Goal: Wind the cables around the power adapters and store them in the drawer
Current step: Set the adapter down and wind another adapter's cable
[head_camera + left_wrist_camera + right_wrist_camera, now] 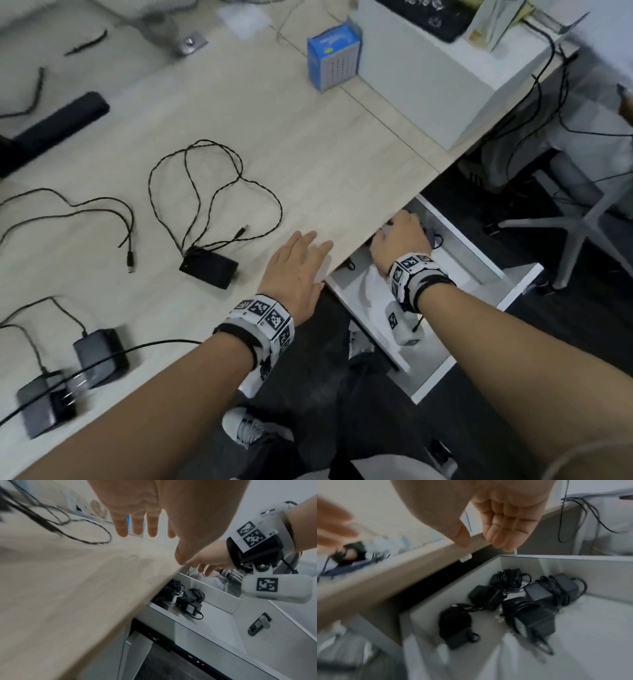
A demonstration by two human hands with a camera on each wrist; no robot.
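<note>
The white drawer [486, 274] stands pulled out under the desk's right edge. Inside lie several black wound adapters [530, 614] [187, 601]. My right hand [399, 236] hovers over them, empty, with its fingers [505, 534] loosely bent and holding nothing. My left hand [301, 263] lies flat over the desk edge, with its fingers [137, 524] straight. On the desk, an unwound adapter [209, 269] sits with its loose cable [205, 192] spread behind it. Two more adapters [99, 356] [44, 407] lie near the front left edge, cables loose.
A blue box [334, 54] stands at the back beside a white cabinet [428, 78]. A black bar [51, 130] lies at far left. Another loose cable [85, 212] lies on the left. An office chair base [575, 222] stands right of the drawer. My legs are below the desk.
</note>
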